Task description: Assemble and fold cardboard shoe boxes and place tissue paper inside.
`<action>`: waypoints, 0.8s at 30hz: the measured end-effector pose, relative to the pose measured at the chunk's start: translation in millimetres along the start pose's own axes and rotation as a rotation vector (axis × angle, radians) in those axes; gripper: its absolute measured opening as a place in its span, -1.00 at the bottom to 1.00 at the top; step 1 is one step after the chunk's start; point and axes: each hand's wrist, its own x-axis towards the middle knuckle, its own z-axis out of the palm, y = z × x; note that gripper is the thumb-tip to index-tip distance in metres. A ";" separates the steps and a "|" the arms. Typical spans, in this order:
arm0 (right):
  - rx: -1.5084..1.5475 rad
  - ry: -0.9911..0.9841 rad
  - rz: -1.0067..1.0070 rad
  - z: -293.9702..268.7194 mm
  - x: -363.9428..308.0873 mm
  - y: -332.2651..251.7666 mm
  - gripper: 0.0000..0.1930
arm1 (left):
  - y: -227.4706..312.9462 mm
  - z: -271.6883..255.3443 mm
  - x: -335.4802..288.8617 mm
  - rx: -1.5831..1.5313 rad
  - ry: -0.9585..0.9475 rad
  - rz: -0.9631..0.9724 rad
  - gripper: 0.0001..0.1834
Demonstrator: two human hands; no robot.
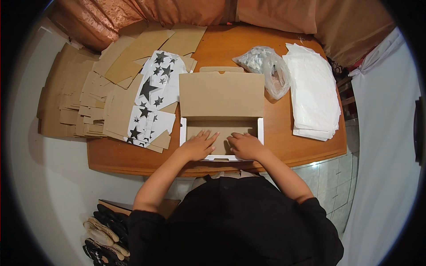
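Observation:
A cardboard box [222,95], brown inside and white on its outer walls, stands at the table's front edge with its lid raised toward the back. My left hand [199,145] reaches over the front left of the box, fingers spread inside it. Over the front right, my right hand [245,145] also has its fingers stretched into the box. Both hands appear to rest at the front wall or floor; exact contact is hard to make out. Neither hand holds anything. I see nothing lying on the visible part of the box floor.
Flat cardboard blanks [84,97] are piled at the left, with star-printed white sheets [155,84] on top. Behind the box at right lies a clear plastic bag [276,80] with small contents. White paper sheets [313,95] are stacked at the right. Shoes [104,232] sit at lower left.

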 end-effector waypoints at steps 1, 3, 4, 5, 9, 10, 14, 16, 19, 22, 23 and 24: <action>-0.001 0.000 -0.001 10.4 13.0 2.0 -0.46 | -5.0 5.9 15.0 -0.001 0.001 -0.001 -0.39; -0.066 -0.211 0.115 22.1 35.2 6.8 -0.20 | -13.0 13.7 42.6 0.168 -0.329 -0.171 -0.16; -0.068 -0.211 0.115 24.5 41.1 7.8 -0.20 | -16.7 18.3 48.7 0.168 -0.328 -0.171 -0.16; -0.100 -0.286 0.160 25.5 43.6 6.6 -0.14 | -17.8 23.9 51.1 0.224 -0.327 -0.180 -0.10; -0.124 -0.365 0.212 31.5 46.3 9.0 -0.08 | -18.9 31.7 57.2 0.278 -0.339 -0.193 -0.01; -0.118 -0.375 0.212 32.4 46.5 10.1 -0.08 | -17.6 30.9 57.9 0.274 -0.360 -0.204 -0.01; -0.075 -0.333 0.169 37.9 45.3 13.9 -0.03 | -15.2 29.6 57.0 0.299 -0.380 -0.226 -0.01; -0.066 -0.322 0.195 33.6 45.8 11.7 -0.03 | -12.9 25.1 59.0 0.311 -0.397 -0.206 0.02; -0.029 -0.271 0.212 17.5 43.3 -6.4 -0.10 | -12.3 23.4 60.3 0.301 -0.399 -0.222 0.08; 0.238 0.094 0.074 -10.2 24.9 -11.8 -0.54 | -12.8 23.5 64.2 0.307 -0.433 -0.247 0.17; 0.377 0.334 -0.017 -20.8 7.8 -13.0 -0.60 | -10.8 21.8 65.3 0.274 -0.427 -0.236 0.18; 0.509 0.576 -0.113 -27.0 -7.5 -8.7 -0.65 | -6.7 17.3 65.7 0.240 -0.420 -0.224 0.19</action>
